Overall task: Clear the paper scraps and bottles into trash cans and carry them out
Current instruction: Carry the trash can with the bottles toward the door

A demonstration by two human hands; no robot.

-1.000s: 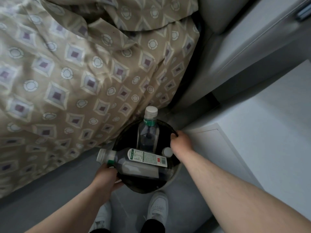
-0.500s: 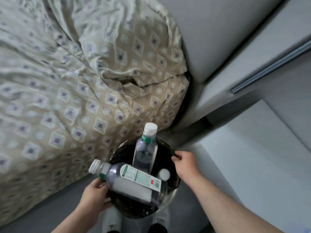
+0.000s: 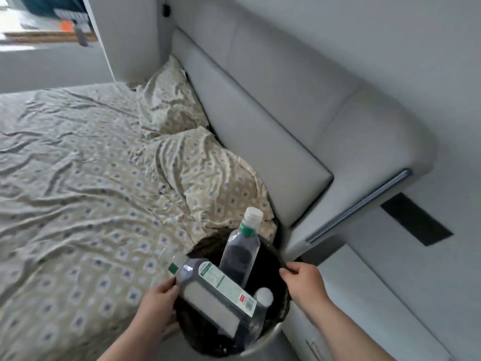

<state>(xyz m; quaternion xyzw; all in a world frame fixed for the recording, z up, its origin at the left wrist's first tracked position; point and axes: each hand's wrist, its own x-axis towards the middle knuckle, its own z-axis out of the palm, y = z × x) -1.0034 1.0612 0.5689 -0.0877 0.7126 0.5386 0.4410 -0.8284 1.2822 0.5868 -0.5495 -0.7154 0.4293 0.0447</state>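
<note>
Trash can [image 3: 263,342], lined with a black bag, is between the two hands. The left hand [image 3: 156,306] grips its left rim with curled fingers, and the right hand [image 3: 304,285] pinches the bag edge at the right rim. Between the hands a clear bottle [image 3: 216,290] lies across the opening, its neck just beside the left hand. Its white label has green print, a small red square and a barcode; the words are too blurred to read. Beyond the hands a second bottle [image 3: 240,254] stands tilted, with a green neck band. A white cap [image 3: 263,296] shows near the right hand. A patterned bed [image 3: 78,178] lies left of the left hand.
</note>
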